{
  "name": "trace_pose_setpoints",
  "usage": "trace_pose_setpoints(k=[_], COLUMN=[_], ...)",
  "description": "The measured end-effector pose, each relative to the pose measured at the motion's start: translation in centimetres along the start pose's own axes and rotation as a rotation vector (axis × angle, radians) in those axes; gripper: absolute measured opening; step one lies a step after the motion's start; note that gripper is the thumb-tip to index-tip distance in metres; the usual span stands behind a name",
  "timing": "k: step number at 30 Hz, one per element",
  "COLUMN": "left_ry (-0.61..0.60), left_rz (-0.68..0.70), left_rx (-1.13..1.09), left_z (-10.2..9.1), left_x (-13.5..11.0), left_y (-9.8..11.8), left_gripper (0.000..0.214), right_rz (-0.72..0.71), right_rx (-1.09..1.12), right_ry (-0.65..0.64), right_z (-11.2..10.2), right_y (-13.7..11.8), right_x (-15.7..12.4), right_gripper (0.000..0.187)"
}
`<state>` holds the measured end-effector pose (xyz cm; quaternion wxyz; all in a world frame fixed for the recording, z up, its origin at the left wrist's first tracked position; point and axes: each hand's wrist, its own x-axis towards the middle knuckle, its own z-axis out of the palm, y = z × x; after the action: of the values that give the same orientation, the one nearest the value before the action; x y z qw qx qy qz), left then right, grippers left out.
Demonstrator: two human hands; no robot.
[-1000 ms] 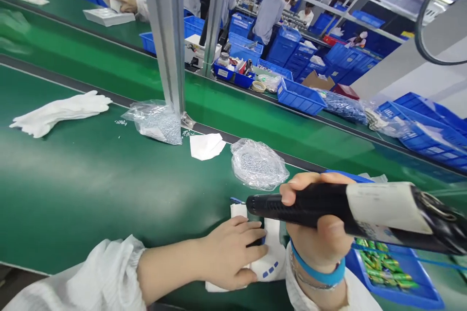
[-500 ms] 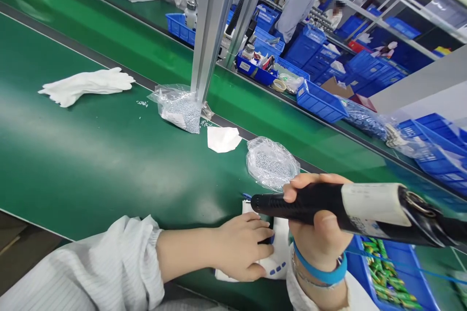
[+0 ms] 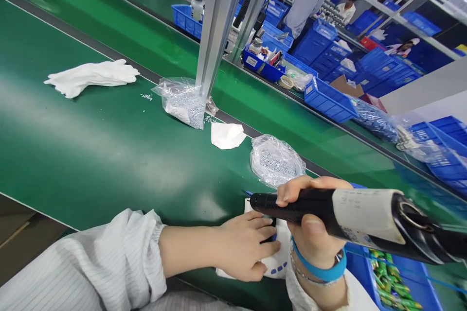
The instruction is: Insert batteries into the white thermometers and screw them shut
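My right hand (image 3: 310, 218) is wrapped round a black electric screwdriver (image 3: 306, 204) with a white label on its body. The tool lies nearly level, its nose pointing left over a white plastic housing (image 3: 278, 257) with blue oval marks. My left hand (image 3: 248, 248) rests flat on this housing, fingers stretched and slightly apart. Hand and tool cover much of the housing, and the screwdriver's bit is hard to see. Beyond the tool lies an open clear bag of small screws (image 3: 275, 163). Another screw bag (image 3: 186, 109) leans by the metal post.
White gloves (image 3: 91, 77) and a white scrap (image 3: 228, 135) lie on the green bench (image 3: 109, 155). A metal post (image 3: 219, 24) rises at its far edge. At right sits a blue bin (image 3: 419, 277) of green-wrapped batteries. Co-workers and blue crates are beyond the divider.
The view has shifted slightly, so the bench things sit a little further right and higher. The screwdriver's rear end has dipped a little. Both hands keep nearly the same places.
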<state>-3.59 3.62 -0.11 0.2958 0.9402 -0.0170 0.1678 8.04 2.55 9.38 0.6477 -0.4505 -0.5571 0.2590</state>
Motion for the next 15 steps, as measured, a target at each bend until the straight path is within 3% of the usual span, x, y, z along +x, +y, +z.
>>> trace_pose_setpoints(k=[15], left_ry=[-0.002], left_rz=[0.05], left_rx=[0.048], left_z=[-0.01], left_x=[-0.06], left_y=[-0.26], left_gripper=[0.046], right_rz=[0.046], right_rx=[0.024], right_ry=[-0.024], right_z=[-0.11], right_y=[0.51], right_x=[0.58], right_gripper=[0.033])
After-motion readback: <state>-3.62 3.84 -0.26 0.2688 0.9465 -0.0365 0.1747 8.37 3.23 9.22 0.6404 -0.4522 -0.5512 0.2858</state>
